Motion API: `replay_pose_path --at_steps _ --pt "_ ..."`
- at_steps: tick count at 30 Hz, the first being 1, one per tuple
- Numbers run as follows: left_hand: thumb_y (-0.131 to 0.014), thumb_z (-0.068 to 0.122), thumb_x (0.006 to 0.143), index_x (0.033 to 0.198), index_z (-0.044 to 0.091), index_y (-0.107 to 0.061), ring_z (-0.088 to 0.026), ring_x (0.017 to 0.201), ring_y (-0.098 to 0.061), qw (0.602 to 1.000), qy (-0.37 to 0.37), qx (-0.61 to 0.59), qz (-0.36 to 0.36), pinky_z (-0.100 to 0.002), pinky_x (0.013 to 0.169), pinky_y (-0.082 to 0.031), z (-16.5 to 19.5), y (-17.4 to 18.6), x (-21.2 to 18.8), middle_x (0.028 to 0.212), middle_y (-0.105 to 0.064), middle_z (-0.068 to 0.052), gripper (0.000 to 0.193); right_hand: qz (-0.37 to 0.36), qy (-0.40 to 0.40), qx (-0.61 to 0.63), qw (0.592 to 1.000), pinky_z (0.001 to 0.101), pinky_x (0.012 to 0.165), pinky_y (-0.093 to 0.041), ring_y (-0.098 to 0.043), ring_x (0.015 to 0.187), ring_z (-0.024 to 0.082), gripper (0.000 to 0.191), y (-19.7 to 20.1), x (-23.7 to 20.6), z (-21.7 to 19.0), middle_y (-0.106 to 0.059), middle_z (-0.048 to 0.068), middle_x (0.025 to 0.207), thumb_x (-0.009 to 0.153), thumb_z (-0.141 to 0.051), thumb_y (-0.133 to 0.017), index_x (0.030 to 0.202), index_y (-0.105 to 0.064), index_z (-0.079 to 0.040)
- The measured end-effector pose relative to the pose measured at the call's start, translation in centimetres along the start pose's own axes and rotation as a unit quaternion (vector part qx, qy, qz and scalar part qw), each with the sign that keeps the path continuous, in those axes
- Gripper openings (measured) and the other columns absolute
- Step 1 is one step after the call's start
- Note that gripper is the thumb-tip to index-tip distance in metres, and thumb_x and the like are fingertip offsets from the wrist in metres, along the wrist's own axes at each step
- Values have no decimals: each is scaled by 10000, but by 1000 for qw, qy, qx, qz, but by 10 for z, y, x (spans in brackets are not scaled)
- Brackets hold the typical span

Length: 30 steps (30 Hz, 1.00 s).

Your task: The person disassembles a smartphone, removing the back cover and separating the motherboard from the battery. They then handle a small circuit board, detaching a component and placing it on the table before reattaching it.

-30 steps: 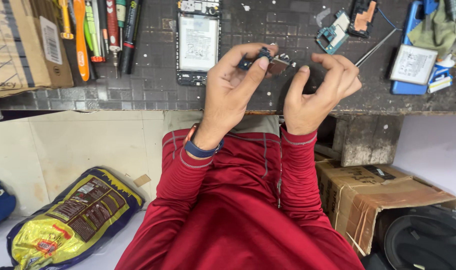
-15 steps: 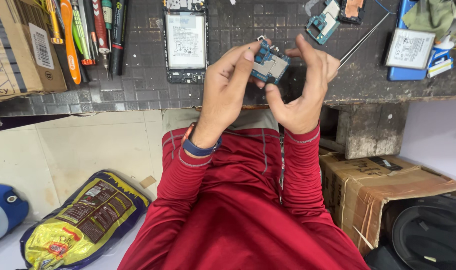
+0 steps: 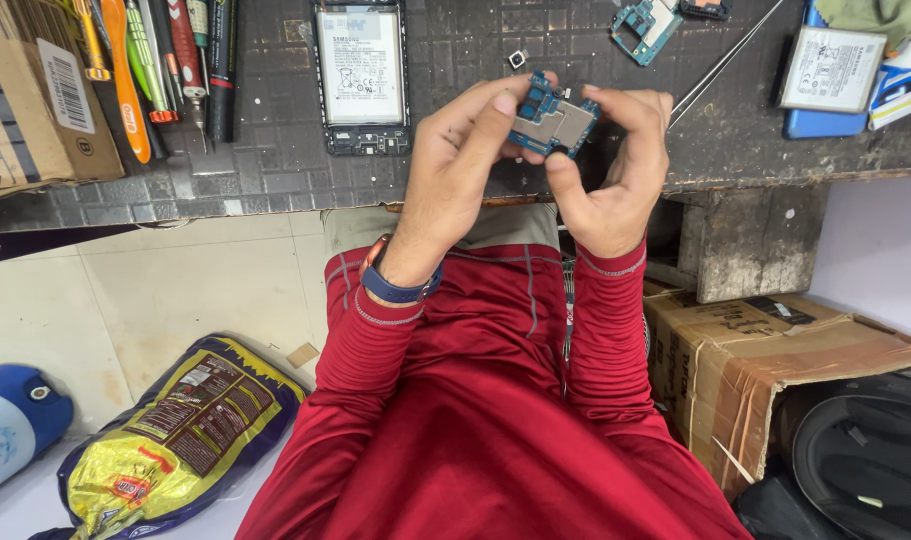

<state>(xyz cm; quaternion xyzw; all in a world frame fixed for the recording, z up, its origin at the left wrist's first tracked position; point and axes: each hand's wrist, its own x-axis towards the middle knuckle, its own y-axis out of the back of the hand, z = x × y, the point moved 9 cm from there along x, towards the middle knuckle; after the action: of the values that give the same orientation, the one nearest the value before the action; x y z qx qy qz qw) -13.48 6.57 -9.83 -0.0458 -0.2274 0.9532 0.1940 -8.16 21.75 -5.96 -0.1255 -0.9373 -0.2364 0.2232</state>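
Blue circuit board (image 3: 554,122) sits pinched between your two hands above the dark work mat (image 3: 276,150), nearer your chest than half a second ago and turned face-up. Long axis runs left to right, slightly tilted. Your left hand (image 3: 466,170) grips its left end, thumb on top; your right hand (image 3: 616,165) clamps the right end. Opened phone (image 3: 363,75) lies just left.

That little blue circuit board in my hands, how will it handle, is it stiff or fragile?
The circuit board looks thin and flat, so probably stiff and light. Its exposed small parts suggest it is fragile. The left hand and right hand pinch it by its edges, likely the safest hold.
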Motion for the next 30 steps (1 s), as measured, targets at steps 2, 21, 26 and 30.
replay_pose_path --at_steps 2,21,26,30 --pt "-520 199 1158 1386 -19 -630 -128 1125 -684 1000 -10 17 -7 -303 915 -617 1 -2 0 1345 -683 -77 334 7 -8 23 1000 329 974 -427 -489 1061 220 419 0 -3 4 -554 100 1118 946 -103 -765 1319 -586 -35" --pt "-653 6 1090 1342 -33 -571 -104 941 -718 995 -25 97 27 -270 823 -632 26 2 2 1041 -725 -93 268 3 -54 136 989 264 1011 -430 -506 1069 145 494 -3 -11 24 -526 69 1244 1003 -103 -778 1413 -522 1" --pt "-649 -2 1056 1320 -16 -542 -96 960 -702 991 -48 119 27 -266 842 -612 32 5 4 1045 -719 -97 285 -50 -40 41 997 298 950 -437 -519 1080 186 496 -6 -2 18 -581 100 1224 1029 -228 -797 1396 -564 11" --pt "-644 23 1098 1397 6 -487 -110 914 -731 998 -31 49 28 -282 807 -637 31 14 7 1052 -732 -104 338 -58 -13 -27 998 334 955 -468 -542 1054 223 596 -10 3 9 -604 105 1140 976 -463 -789 1337 -617 -20"
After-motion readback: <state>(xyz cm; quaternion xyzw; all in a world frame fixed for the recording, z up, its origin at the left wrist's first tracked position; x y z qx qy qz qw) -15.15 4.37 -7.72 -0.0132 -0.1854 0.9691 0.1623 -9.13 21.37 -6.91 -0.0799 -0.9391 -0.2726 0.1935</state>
